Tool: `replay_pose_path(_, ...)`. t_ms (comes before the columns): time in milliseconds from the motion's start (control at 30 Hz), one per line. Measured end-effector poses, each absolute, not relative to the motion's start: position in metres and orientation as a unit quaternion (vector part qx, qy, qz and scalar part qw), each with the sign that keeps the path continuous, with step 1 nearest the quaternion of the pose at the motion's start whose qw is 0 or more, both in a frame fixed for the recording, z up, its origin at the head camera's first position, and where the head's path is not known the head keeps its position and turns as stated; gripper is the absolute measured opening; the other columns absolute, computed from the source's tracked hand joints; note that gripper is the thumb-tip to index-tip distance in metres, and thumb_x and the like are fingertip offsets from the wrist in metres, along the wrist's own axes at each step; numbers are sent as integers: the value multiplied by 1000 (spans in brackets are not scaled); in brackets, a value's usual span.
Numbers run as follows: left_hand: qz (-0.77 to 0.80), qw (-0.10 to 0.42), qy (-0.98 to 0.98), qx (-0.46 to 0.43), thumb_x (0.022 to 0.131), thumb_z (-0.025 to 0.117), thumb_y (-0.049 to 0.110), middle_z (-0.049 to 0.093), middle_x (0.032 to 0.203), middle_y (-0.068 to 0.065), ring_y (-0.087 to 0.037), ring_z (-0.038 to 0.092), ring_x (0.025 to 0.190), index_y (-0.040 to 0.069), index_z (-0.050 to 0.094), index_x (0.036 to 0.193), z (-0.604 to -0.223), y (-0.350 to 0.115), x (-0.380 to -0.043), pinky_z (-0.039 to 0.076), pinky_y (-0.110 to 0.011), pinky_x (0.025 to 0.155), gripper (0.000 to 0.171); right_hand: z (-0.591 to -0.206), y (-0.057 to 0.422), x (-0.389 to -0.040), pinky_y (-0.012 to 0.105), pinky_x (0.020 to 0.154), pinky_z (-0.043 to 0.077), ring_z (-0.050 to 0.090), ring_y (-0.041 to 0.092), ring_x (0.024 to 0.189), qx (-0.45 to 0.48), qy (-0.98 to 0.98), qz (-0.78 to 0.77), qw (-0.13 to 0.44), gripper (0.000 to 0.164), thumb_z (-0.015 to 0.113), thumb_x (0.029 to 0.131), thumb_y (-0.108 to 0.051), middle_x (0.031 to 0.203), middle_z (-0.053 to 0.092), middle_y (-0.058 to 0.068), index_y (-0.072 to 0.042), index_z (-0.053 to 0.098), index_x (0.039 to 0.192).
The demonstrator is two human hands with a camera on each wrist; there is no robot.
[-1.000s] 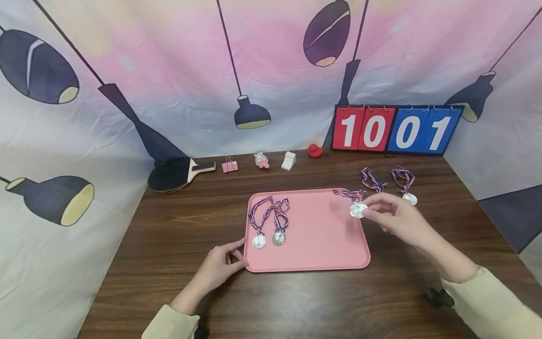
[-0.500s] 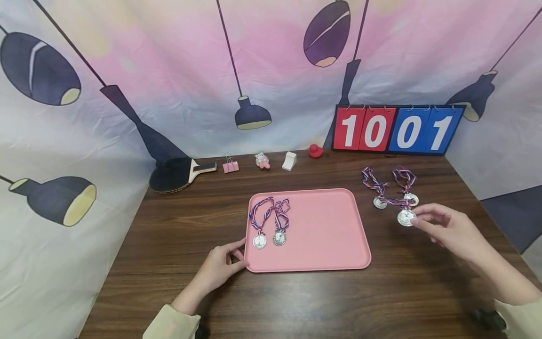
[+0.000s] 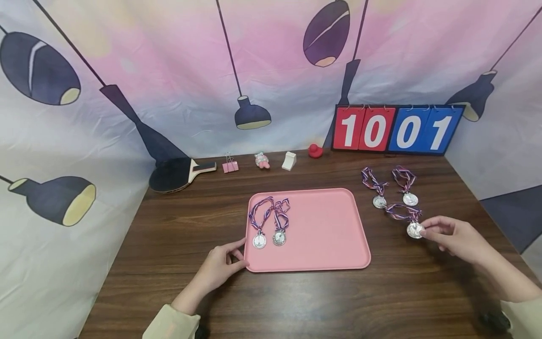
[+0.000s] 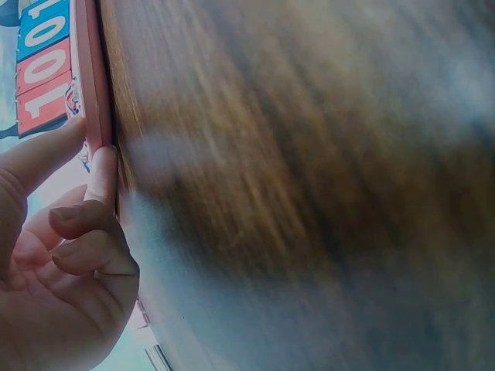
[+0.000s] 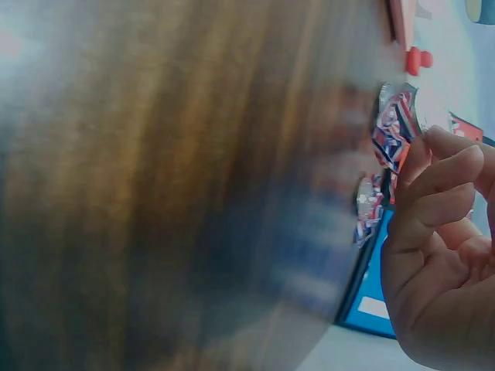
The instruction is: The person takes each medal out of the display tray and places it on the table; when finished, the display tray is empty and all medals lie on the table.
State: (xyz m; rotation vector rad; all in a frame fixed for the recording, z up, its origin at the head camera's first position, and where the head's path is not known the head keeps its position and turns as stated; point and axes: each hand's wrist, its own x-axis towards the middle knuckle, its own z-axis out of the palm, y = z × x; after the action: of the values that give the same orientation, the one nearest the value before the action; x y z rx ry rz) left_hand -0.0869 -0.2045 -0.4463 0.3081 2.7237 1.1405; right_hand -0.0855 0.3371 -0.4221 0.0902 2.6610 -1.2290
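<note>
Head view: right hand (image 3: 457, 240) at right side of bench (image 3: 313, 301), thumb and finger pinching a silver medal (image 3: 415, 230) by the right edge of its disc. Tricolour ribbon of this medal trails left and far, ending just beside the disc of the left bench medal (image 3: 379, 202); cannot tell whether they touch. Right bench medal (image 3: 410, 199) lies just far of the pinched one, ribbon pointing to the far side. Whether the pinched disc rests on the wood or is slightly raised: cannot tell.

Left hand (image 3: 222, 268) at the left rim of the pink tray (image 3: 322, 230), near corner; left wrist view shows thumb and one finger gripping the rim, the other fingers curled below. On the tray, left part: left tray medal (image 3: 259, 241) and right tray medal (image 3: 279, 238), side by side, discs near, ribbons far.

Far edge of bench, left to right: black table-tennis paddle (image 3: 169, 175), handle to the right; pink binder clip (image 3: 230, 167); small pink-and-white figurine (image 3: 261, 160); white block (image 3: 289, 161); red duck (image 3: 314, 151); flip scoreboard (image 3: 398, 129), red cards reading 1 0, blue cards 0 1. Behind: pastel backdrop (image 3: 190, 56) printed with dark lamps.
</note>
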Motion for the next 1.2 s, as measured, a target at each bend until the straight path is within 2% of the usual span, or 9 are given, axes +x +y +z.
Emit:
replay_pose_path(167,382,88,914,105,74,73,17,58,70,10,-9,40,46,11,56,122,-445,-204,-87,34,-23,42,52,-433,342,-80,30,41,38,48,14,53,44,891,-425,155,45,61,83,-40,74,62,6,-4,55,110)
replay_pose_path(433,383,90,913,105,75,73,17,58,71,9,-9,41,48,10,55,123,-445,-204,-87,35,-23,43,52,-444,343,-67,28,39,37,45,11,49,40,887,-431,158,43,63,83,-33,71,60,3,0,55,109)
replay_pose_path(733,382,93,914,101,75,73,18,58,71,9,-10,41,48,11,55,123,-446,-204,-87,34,-23,43,52,-445,335,-59,26,49,36,48,10,53,19,928,-356,111,39,67,79,-35,74,63,-2,-6,61,102)
replay_pose_path(967,383,91,913,105,75,73,17,58,70,9,-10,41,47,11,55,123,-446,-204,-87,34,-23,43,52,-444,336,-59,25,50,36,49,9,54,17,940,-326,97,42,69,75,-40,74,63,-5,-8,63,102)
replay_pose_path(1200,384,91,913,106,75,73,17,59,70,9,-10,41,47,10,55,123,-447,-205,-87,34,-23,43,52,-432,329,-65,27,48,41,53,11,53,5,932,-358,52,32,65,81,-35,77,66,0,-10,63,101)
